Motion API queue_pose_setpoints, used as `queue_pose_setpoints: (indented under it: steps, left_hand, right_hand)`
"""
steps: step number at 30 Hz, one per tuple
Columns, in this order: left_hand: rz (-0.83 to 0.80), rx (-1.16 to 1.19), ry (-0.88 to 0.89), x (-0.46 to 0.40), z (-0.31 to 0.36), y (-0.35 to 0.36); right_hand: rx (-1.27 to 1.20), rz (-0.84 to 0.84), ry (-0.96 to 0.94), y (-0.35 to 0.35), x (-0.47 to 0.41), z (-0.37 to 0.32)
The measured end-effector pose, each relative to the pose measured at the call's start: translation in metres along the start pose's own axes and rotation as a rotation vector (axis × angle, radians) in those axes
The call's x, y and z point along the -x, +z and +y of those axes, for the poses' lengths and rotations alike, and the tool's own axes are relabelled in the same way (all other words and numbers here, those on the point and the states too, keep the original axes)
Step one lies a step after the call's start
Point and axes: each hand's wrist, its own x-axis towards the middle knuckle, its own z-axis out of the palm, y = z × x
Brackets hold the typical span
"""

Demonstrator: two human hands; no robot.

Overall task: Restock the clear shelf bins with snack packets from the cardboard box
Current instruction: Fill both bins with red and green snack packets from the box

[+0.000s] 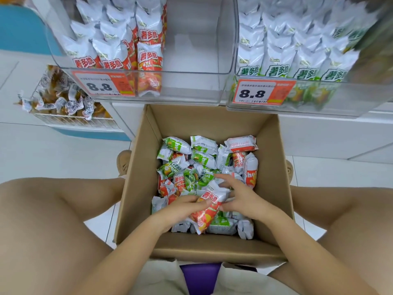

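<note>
An open cardboard box [140, 188] sits on the floor between my knees, holding several red and green snack packets [185, 167]. My left hand [182, 209] grips a red-and-white packet [207, 211] lying on the pile near the box's front. My right hand [240, 199] reaches in beside it, fingers spread over the packets and touching the same packet's right side. Above, the left clear bin [191, 81] holds red packets on its left half; its right half is bare. The right clear bin [308, 96] is packed with green packets.
Price tags reading 8.8 [102, 85] hang on both bin fronts. A white wire basket [70, 116] of small wrapped snacks stands at the left on a blue base. White tiled floor surrounds the box. My feet flank the box's sides.
</note>
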Motion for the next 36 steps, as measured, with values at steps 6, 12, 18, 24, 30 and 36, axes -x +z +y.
queue_pose_setpoints:
  steps: [6, 12, 18, 24, 30, 36]
  left_hand:
    - [0.268, -0.008, 0.080, 0.001, -0.005, 0.007]
    - [0.211, -0.191, 0.053, -0.012, -0.010, -0.005]
    - [0.550, -0.473, -0.221, -0.047, -0.040, -0.066]
    - [0.502, -0.499, -0.342, -0.085, -0.051, -0.065]
    - [0.480, -0.423, -0.406, -0.104, -0.065, -0.061]
    - [0.351, -0.590, -0.320, -0.091, -0.079, -0.068]
  right_hand:
    - [-0.390, 0.039, 0.220, 0.012, 0.000, -0.002]
    - [-0.244, 0.100, 0.257, 0.011, -0.015, 0.016]
    - [-0.086, 0.299, 0.308, 0.001, -0.030, 0.045]
    - [-0.096, 0.245, 0.316, 0.010, -0.038, 0.049]
    - [-0.078, 0.211, 0.307, 0.017, -0.040, 0.046]
    - [-0.105, 0.230, 0.314, 0.013, -0.040, 0.048]
